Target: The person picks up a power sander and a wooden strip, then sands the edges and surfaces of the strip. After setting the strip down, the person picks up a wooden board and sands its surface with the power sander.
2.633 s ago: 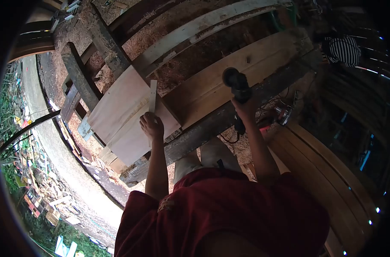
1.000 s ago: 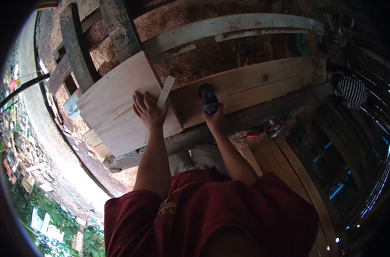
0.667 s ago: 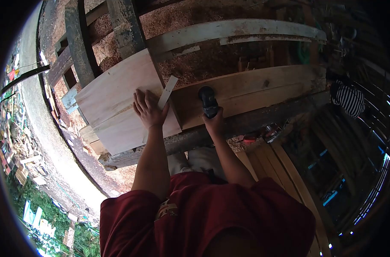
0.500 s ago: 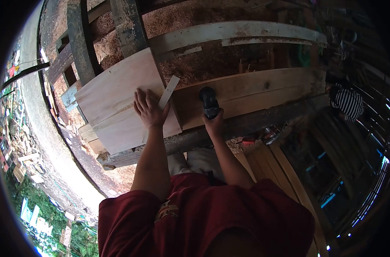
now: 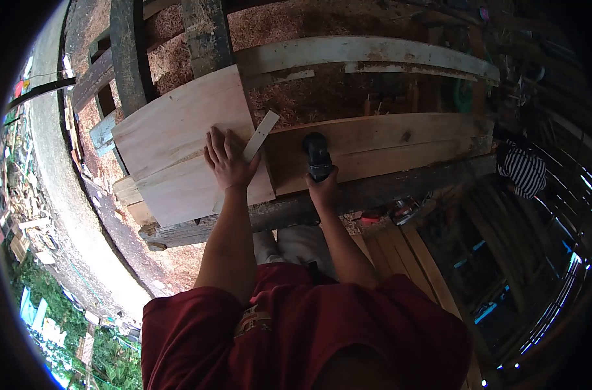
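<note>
My left hand [image 5: 231, 161] lies spread on a pale, wide wooden panel [image 5: 172, 130], close to its right edge. Beside its thumb, a narrow light strip [image 5: 262, 134] rests at a slant across that edge. To the right, my right hand [image 5: 323, 187] is wrapped round the near end of a black power tool [image 5: 317, 153]. The tool's round head sits on long brown boards [image 5: 374, 142], just right of the panel. The underside of the tool is hidden.
A thick dark beam [image 5: 374, 193] runs under the near side of the boards. Slats [image 5: 367, 49] and dark posts [image 5: 130, 58] stand beyond, over wood shavings. A person in a striped top [image 5: 525, 170] is at the far right. Planks [image 5: 400, 257] lie at lower right.
The view has shifted slightly. Both hands keep nearly the same places on the panel and the tool. The striped person appears slightly lower and further left.
</note>
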The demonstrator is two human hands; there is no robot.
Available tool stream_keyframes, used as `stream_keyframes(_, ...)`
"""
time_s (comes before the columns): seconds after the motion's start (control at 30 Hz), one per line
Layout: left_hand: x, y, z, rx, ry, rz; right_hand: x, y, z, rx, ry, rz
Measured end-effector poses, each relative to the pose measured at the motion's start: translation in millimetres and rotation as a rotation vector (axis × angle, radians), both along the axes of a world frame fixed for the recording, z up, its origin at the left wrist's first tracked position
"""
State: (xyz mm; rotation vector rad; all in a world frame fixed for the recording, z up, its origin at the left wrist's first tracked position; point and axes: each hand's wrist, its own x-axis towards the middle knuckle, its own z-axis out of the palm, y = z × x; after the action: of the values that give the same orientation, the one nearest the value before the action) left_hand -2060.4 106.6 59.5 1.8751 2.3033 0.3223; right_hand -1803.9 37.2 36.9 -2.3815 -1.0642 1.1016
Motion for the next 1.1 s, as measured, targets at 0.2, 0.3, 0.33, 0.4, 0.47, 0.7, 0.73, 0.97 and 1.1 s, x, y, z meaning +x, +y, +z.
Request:
stream_keyframes(0.2,1,2,1,-0.014,0.021,0.009,-4,1,2,-0.004,0.003,0.002)
stream_keyframes(0.3,1,1,0,0.002,0.031,0.009,-6,0,2,0.006,0.001,0.003)
stream_keyframes(0.33,1,1,0,0.009,0.030,0.007,-6,-1,3,0.005,-0.004,0.010)
stream_keyframes(0.4,1,2,0,0.014,0.033,0.003,-7,-2,3,0.038,0.015,0.010)
stream_keyframes(0.47,0,1,2,0.013,0.028,0.005,-5,-10,-10,0.104,0.063,-0.001)
stream_keyframes(0.7,1,0,-3,0.090,0.002,0.019,-2,-25,-27,0.249,0.072,0.022)
stream_keyframes(0.73,2,-1,-2,0.110,-0.009,0.023,0,-27,-27,0.221,0.076,0.026)
stream_keyframes(0.97,-5,-16,-16,0.241,-0.148,-0.164,16,-68,-27,0.432,-0.264,0.240)
stream_keyframes(1.1,-19,-43,16,0.193,-0.472,-0.128,26,-122,11,0.529,-0.338,0.169)
